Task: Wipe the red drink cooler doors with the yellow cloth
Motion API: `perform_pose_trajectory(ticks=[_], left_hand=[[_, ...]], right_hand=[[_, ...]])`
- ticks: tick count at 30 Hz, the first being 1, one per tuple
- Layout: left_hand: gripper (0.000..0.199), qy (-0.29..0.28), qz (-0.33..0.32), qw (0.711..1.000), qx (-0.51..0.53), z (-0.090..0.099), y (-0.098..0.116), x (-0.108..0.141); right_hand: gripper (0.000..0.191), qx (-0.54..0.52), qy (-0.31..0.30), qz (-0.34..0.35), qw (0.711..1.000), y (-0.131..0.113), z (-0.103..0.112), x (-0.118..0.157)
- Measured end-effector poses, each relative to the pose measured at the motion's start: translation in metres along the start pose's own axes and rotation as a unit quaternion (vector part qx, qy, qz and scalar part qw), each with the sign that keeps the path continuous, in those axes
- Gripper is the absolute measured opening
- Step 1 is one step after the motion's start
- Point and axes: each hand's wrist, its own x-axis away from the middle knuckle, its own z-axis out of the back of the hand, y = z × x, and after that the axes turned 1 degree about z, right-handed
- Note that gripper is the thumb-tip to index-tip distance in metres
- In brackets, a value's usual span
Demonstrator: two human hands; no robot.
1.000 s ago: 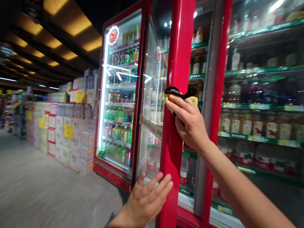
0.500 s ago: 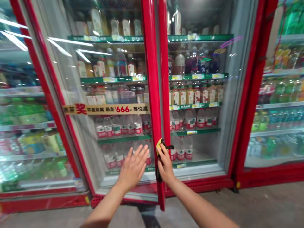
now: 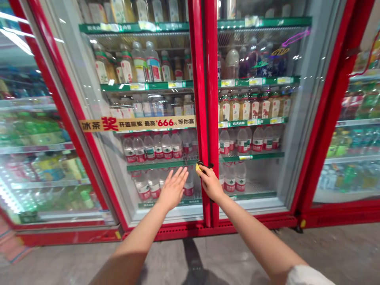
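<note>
Two glass cooler doors with red frames meet in the middle; the left door [image 3: 197, 79] now lies flush beside the right door [image 3: 211, 99]. My left hand [image 3: 174, 188] is spread flat, palm toward the left door's glass, with nothing in it. My right hand [image 3: 212, 183] has its fingers closed round a small yellow and black thing [image 3: 198, 168] at the red edge where the doors meet. Behind the glass, bottles with red and white labels [image 3: 167, 147] stand on green-edged shelves.
A banner strip [image 3: 139, 123] runs across the left door. More coolers with bottles stand at the left [image 3: 38, 130] and at the right [image 3: 356, 138]. Grey floor [image 3: 166, 261] lies below, with a dark shadow on it.
The left door has swung inward from slightly ajar to shut. Both hands have moved forward with it, my left still spread, my right still at the yellow and black thing.
</note>
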Motion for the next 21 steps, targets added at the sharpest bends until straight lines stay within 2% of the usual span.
perform_pose_trajectory(ticks=[4,7,11,15,18,21], left_hand=[[0.071,0.003,0.019,1.000,-0.011,-0.010,-0.006,-0.007],[0.075,0.025,0.037,0.999,-0.031,-0.022,-0.011,-0.015],[0.082,0.051,0.066,0.995,-0.060,-0.044,-0.022,-0.034],[0.080,0.074,0.059,0.991,-0.090,-0.064,-0.038,-0.049],[0.073,0.089,0.028,0.990,-0.110,-0.068,-0.051,-0.050],[0.068,0.092,-0.012,0.989,-0.120,-0.064,-0.063,-0.047]], right_hand=[[0.060,0.093,0.045,0.022,0.994,-0.002,-0.007,-0.037],[0.061,0.145,0.058,0.035,0.987,0.011,-0.018,-0.049],[0.060,0.150,0.056,0.084,0.984,0.033,-0.033,-0.044],[0.056,0.134,0.103,0.112,0.979,0.039,-0.043,-0.039],[0.054,0.122,0.120,0.134,0.976,0.036,-0.044,-0.038],[0.059,0.100,0.118,0.124,0.980,0.035,-0.044,-0.036]])
